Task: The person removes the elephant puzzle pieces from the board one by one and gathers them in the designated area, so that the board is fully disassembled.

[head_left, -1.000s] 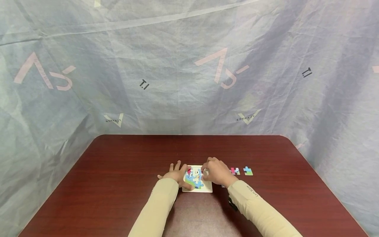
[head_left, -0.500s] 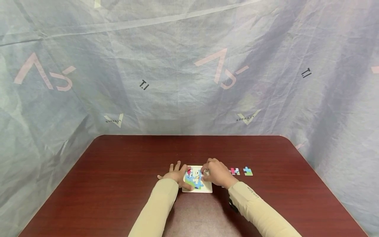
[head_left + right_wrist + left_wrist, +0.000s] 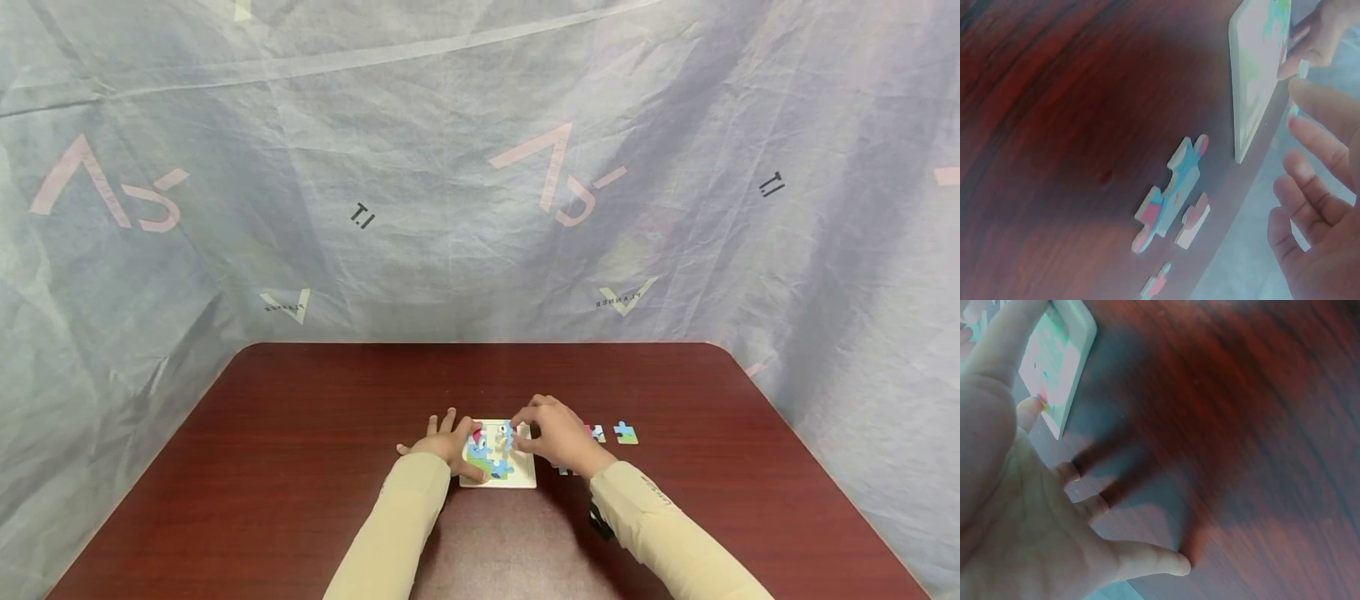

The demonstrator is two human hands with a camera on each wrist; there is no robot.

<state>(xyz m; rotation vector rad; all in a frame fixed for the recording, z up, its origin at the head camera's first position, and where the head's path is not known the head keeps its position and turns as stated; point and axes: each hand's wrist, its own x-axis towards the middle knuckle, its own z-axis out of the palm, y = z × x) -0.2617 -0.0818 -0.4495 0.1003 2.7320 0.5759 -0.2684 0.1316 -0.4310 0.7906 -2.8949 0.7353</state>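
A pale puzzle tray (image 3: pixel 522 477) lies on the table with several joined picture pieces in its left part, blue, green and red. My left hand (image 3: pixel 444 448) is spread beside it, with thumb and index finger resting on the tray's left side. Its other fingers reach out over the table, and the left wrist view shows the left palm (image 3: pixel 1029 531). At the tray's right side my right hand (image 3: pixel 562 437) pinches a blue puzzle piece (image 3: pixel 509 434) between thumb and index finger. In the right wrist view that piece is seen nearly edge-on, its picture mostly hidden.
Loose puzzle pieces lie right of the tray: a blue and green one (image 3: pixel 627 433), a red and white one (image 3: pixel 598 433) and some partly behind my right hand. In the right wrist view, a blue and pink group (image 3: pixel 1172 194) lies on the dark red table (image 3: pixel 1054 156).
My right hand has shifted slightly to the right, and its fingers show more of the blue piece now. The left hand stays on the tray. The whole view has moved a little.
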